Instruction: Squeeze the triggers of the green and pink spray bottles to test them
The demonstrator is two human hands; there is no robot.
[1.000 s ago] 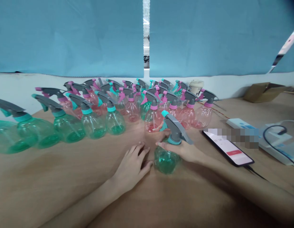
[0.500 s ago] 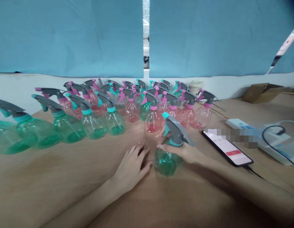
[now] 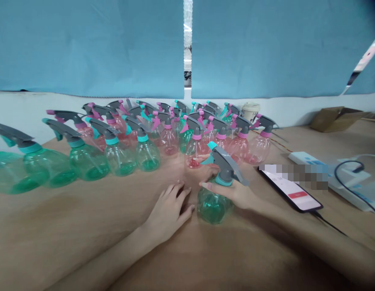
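Observation:
A green spray bottle (image 3: 214, 206) with a grey head and teal collar stands upright on the table. My right hand (image 3: 235, 194) is wrapped round its neck, thumb across the front and a finger stretched out near the teal trigger. Just left of the bottle, my left hand (image 3: 169, 212) lies palm down on the table, fingers a little apart and holding nothing. Beyond my left hand stands a row of green spray bottles, the closest being a small one (image 3: 147, 155). A pink spray bottle (image 3: 195, 151) stands directly behind the held one.
Several more pink and green spray bottles crowd the back of the wooden table (image 3: 114, 222). To the right lie a phone (image 3: 292, 190) on a cable and a white power strip (image 3: 326, 173). A paper cup (image 3: 250, 111) and a cardboard box (image 3: 334, 119) stand farther back.
A finger of my right hand has come away from the trigger and stretched forward. The bottle stays in place, and my left hand has hardly moved.

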